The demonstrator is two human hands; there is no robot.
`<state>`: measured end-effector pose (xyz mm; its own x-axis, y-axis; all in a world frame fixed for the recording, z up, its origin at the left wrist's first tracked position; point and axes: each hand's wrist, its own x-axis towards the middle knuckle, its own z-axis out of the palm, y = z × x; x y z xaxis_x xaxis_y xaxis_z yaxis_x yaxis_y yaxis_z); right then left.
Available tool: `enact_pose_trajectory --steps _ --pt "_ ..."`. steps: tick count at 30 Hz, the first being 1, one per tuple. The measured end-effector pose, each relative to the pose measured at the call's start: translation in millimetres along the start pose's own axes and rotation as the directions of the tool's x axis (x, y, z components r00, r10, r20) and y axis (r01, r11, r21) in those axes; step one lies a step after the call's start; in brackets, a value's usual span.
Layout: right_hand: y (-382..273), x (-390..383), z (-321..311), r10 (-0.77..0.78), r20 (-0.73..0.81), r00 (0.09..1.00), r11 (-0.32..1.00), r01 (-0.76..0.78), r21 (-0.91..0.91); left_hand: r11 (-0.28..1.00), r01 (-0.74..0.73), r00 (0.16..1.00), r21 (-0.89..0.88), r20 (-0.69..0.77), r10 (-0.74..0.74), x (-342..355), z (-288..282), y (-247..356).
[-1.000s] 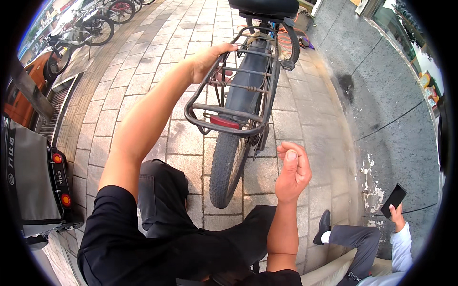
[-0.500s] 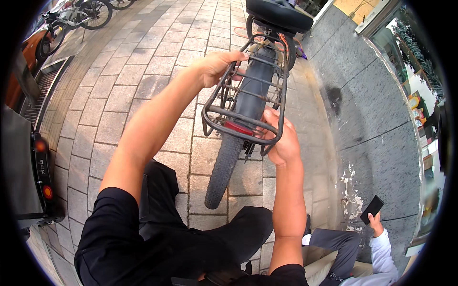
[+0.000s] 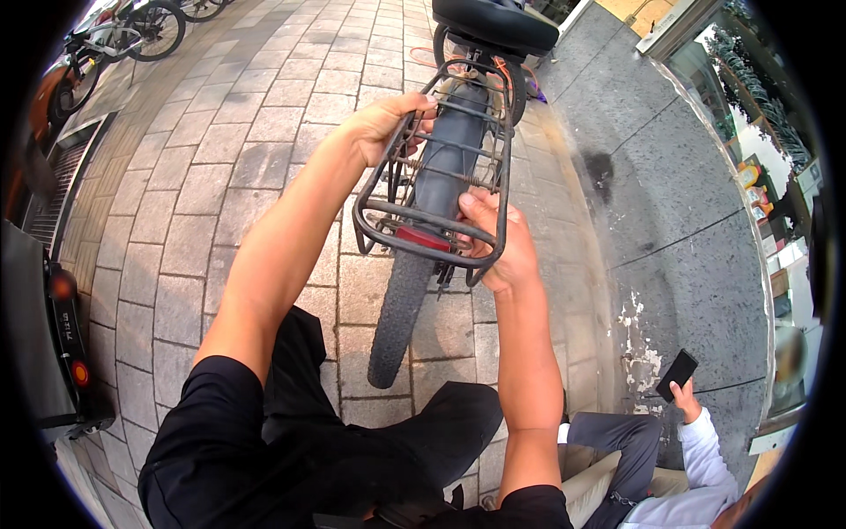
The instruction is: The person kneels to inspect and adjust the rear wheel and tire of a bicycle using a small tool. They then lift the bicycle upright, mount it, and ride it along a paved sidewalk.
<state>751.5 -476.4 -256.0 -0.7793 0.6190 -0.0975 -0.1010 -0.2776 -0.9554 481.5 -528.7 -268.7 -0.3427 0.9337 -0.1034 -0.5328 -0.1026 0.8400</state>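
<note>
A black tubular rear rack [image 3: 504, 167] sits over the dark fender [image 3: 445, 167] and knobby rear wheel [image 3: 397, 317] of a bicycle in front of me. My left hand [image 3: 388, 123] grips the rack's left rail near its front end, thumb on top. My right hand [image 3: 507, 242] comes in below the right rail near the rear corner. Its thumb shows inside the frame and its fingers curl beside the red reflector [image 3: 423, 239]. Whatever those fingertips pinch is hidden by the bars. The black saddle [image 3: 498, 26] is at the far end.
A grey stone wall base [image 3: 652, 212] runs along the right, below a shop window. At lower right a seated person holds a black phone [image 3: 677, 375]. A dark vehicle with red lights [image 3: 81, 374] stands at left. Parked bicycles [image 3: 132, 35] are far left, on brick paving [image 3: 211, 176].
The bicycle and both hands sit slightly further left in view. My right thumb has shifted up and inward through the rack. My left hand keeps its grip on the rail.
</note>
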Motion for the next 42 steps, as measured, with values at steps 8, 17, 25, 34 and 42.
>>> enact_pose_trajectory --steps 8,17,25,34,42 --pt "0 11 -7 0.044 0.154 0.987 0.967 -0.081 0.243 0.987 -0.038 0.992 0.153 -0.113 0.056 -17 15 -3" --pt "11 11 -19 0.107 0.163 0.981 0.973 -0.137 0.183 0.982 0.011 0.994 0.187 -0.108 0.009 -21 10 -3" --pt "19 10 -26 0.053 0.231 0.971 0.955 -0.116 0.272 0.980 -0.018 0.993 0.200 -0.111 0.041 -13 4 1" --pt "10 19 -13 0.135 0.298 0.945 0.939 -0.218 0.265 0.987 -0.020 0.993 0.162 -0.109 0.038 -10 0 4" --pt "12 9 -21 0.085 0.252 0.964 0.952 -0.154 0.265 0.984 0.012 0.998 0.180 -0.064 0.000 -8 5 5"
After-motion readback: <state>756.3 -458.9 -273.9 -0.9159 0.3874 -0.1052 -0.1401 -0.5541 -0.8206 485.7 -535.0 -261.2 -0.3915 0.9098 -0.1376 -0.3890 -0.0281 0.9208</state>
